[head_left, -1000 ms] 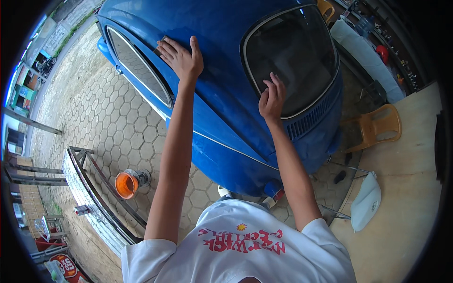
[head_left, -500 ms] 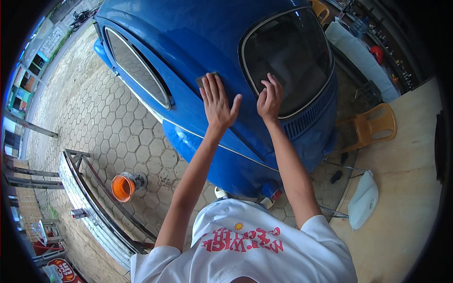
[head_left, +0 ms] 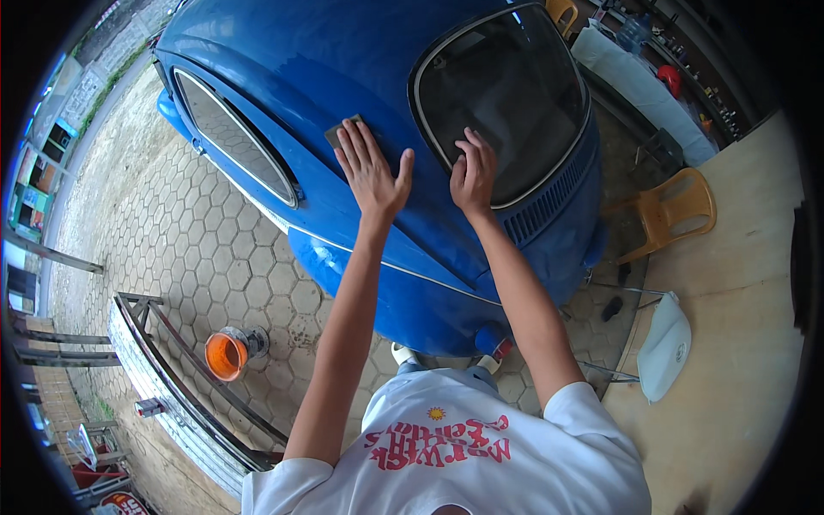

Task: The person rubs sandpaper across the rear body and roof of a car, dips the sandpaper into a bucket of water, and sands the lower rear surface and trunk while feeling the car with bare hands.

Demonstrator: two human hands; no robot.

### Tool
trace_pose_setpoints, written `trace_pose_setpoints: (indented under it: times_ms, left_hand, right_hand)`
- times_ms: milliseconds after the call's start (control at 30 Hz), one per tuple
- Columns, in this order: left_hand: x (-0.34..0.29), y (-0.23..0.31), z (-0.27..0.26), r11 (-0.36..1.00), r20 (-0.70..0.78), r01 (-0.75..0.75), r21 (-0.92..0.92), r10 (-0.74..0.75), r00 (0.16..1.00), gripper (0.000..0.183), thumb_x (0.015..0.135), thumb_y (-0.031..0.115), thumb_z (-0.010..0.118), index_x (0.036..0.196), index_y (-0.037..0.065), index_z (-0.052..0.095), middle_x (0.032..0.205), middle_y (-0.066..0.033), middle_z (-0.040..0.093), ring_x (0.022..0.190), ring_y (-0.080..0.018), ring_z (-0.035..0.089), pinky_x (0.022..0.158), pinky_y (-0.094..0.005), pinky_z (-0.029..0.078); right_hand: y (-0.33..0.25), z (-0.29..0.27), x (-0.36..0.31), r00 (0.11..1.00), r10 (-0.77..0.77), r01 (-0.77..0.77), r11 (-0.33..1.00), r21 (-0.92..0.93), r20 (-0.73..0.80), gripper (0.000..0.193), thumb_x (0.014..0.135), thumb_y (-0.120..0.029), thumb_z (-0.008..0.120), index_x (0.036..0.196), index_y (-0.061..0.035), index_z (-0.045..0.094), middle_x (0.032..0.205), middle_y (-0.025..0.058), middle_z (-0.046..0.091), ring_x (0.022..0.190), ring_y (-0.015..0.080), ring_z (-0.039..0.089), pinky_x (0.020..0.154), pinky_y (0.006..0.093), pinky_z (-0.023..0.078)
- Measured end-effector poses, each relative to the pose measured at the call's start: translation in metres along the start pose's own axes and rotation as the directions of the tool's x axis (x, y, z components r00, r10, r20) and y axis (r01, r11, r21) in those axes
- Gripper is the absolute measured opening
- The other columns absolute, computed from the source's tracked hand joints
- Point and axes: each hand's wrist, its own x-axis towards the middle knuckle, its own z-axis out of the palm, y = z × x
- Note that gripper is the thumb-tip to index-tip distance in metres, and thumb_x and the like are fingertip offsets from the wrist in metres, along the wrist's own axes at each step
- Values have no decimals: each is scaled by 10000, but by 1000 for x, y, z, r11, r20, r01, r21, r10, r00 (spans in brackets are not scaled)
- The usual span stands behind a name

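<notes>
My left hand (head_left: 375, 174) lies flat on the curved blue panel between the side window and the rear window of a rounded car (head_left: 283, 51). Under its stretched fingers is a small grey-brown piece, apparently sandpaper (head_left: 333, 136); most of it is covered by the fingers. The thumb points away from the other fingers. Beside the lower left edge of the rear window (head_left: 515, 103), my right hand (head_left: 474, 176) has loosely bent fingers, with nothing visible in them. Whether its fingertips touch the glass is unclear.
An orange bucket (head_left: 225, 356) stands on the hexagonal paving at left, near a long metal-topped bench (head_left: 163, 386) with a small can (head_left: 149, 408). To the right are a tan plastic chair (head_left: 674, 210), a white seat on metal legs (head_left: 665, 348) and a plywood sheet (head_left: 730, 283).
The whole view has shifted a little, so the car appears farther left and higher. Both hands stay at nearly the same spots on the car, the left still over the sandpaper.
</notes>
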Motion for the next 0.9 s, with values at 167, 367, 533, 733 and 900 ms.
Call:
trace_pose_setpoints:
  times_ms: [167, 367, 533, 733, 900]
  left_hand:
    - [-102, 17, 18, 994, 230, -109, -31, 113, 967, 989, 976, 648, 436, 1585, -76, 147, 1673, -264, 97, 1562, -410, 27, 1248, -536, 43]
    - [-26, -10, 1, 981, 141, -158, 110, 142, 980, 946, 985, 642, 434, 1588, -48, 196, 1676, -231, 143, 1563, -372, 103, 1247, -527, 112]
    - [90, -26, -14, 995, -86, 16, 94, -8, 996, 959, 985, 666, 422, 1603, -20, 160, 1681, -224, 125, 1567, -373, 62, 1255, -499, 52]
    - [73, 0, 4, 989, -213, 145, 40, -133, 968, 1001, 950, 685, 473, 1607, -7, 170, 1683, -211, 140, 1571, -350, 69, 1255, -488, 50]
    - [-26, 57, 38, 992, -87, 110, 67, -104, 991, 986, 945, 603, 541, 1614, 0, 139, 1691, -216, 86, 1574, -361, 23, 1250, -502, 16]
  right_hand:
    - [19, -16, -5, 983, -93, 84, 994, 66, 157, 304, 921, -75, 556, 1221, -42, 587, 1427, 178, 555, 1319, 390, 514, 1104, 495, 395]
    - [90, -85, -32, 940, -15, 41, 997, -69, 341, 483, 992, -231, 501, 1458, -107, 499, 1577, 183, 400, 1411, 415, 412, 1143, 549, 335]
    - [103, -85, -53, 955, 6, 25, 995, -100, 297, 609, 962, -391, 489, 1513, -132, 475, 1602, 185, 371, 1445, 415, 377, 1151, 560, 306]
    - [111, -78, -53, 961, -8, 14, 1000, -17, 277, 618, 906, -325, 533, 1481, -98, 508, 1579, 199, 404, 1439, 413, 396, 1142, 544, 328]
    - [121, -82, -55, 969, -23, 21, 1000, 12, 246, 605, 886, -262, 564, 1460, -78, 519, 1568, 212, 413, 1418, 422, 418, 1126, 531, 349]
